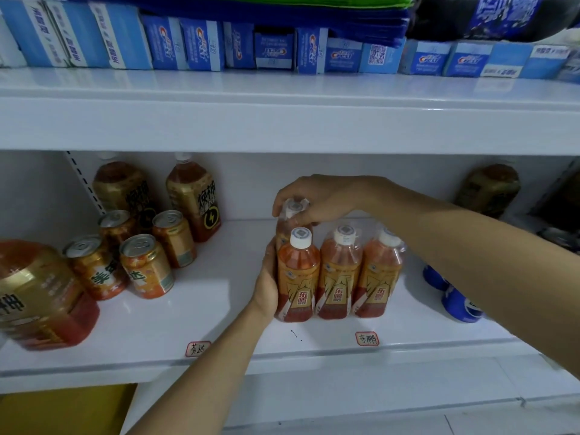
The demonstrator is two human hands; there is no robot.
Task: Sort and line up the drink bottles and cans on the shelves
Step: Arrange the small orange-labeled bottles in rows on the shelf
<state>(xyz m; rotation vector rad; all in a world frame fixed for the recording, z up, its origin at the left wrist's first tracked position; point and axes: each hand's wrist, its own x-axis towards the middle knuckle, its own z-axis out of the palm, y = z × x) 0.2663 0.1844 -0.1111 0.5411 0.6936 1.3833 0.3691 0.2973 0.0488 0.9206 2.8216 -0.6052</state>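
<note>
On the middle shelf [219, 309], three small orange drink bottles stand upright in a row near the front edge, touching side by side — the front-left bottle [298, 277], the middle bottle [340, 274] and the right bottle [381, 274]. A fourth bottle [290, 219] stands just behind the front-left one. The right hand [317, 199] reaches in from the right and pinches the white cap of that back bottle, fingers curled over the top. The left hand [266, 284] comes up from below with its palm and fingers pressed flat against the left side of the front-left bottle; its fingertips are hidden behind the bottle. To the left stands a group of orange cans [147, 268] with taller gold-labelled bottles [191, 196] behind them. Two blue cans [455, 296] stand to the right, partly behind the right forearm. Toothpaste boxes [204, 45] line the upper shelf.
</note>
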